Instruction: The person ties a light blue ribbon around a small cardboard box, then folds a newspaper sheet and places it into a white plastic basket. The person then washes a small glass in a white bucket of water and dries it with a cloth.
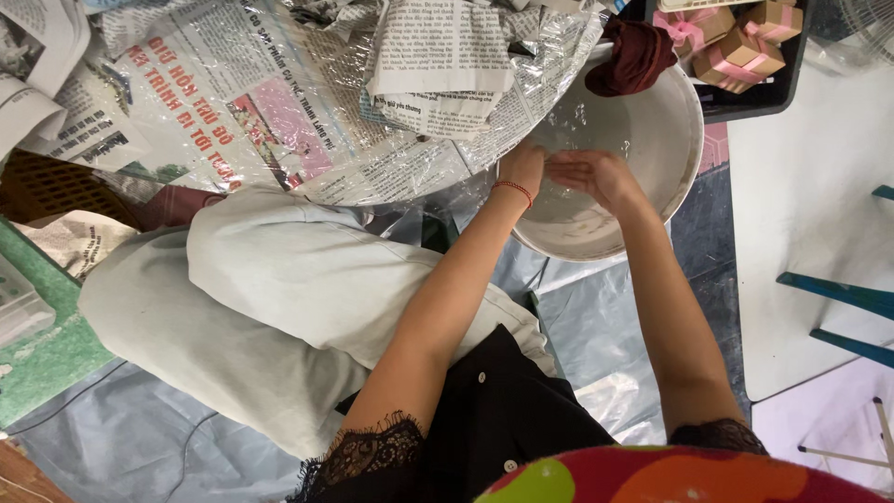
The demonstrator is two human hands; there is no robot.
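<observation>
— What lies on the left?

— Sheets of newspaper (223, 102) under clear plastic film (549, 56), spread wide and overlapping the rim of the white basin (684, 121). Nearer the body, pale trousers (279, 298) cover the bent knees.

— And the basin?

— It sits at the centre right on the floor, with water in it. Both hands are inside. The left hand (523, 169), a red thread bracelet (513, 190) on its wrist, dips beside the right hand (592, 175); fingers loosely spread, touching each other, gripping nothing I can make out.

— Anything on the rim?

— A dark red cloth (638, 56) hangs over the far edge. Further right, a black tray (792, 84) holds small brown gift boxes (740, 56) tied with pink ribbon.
</observation>
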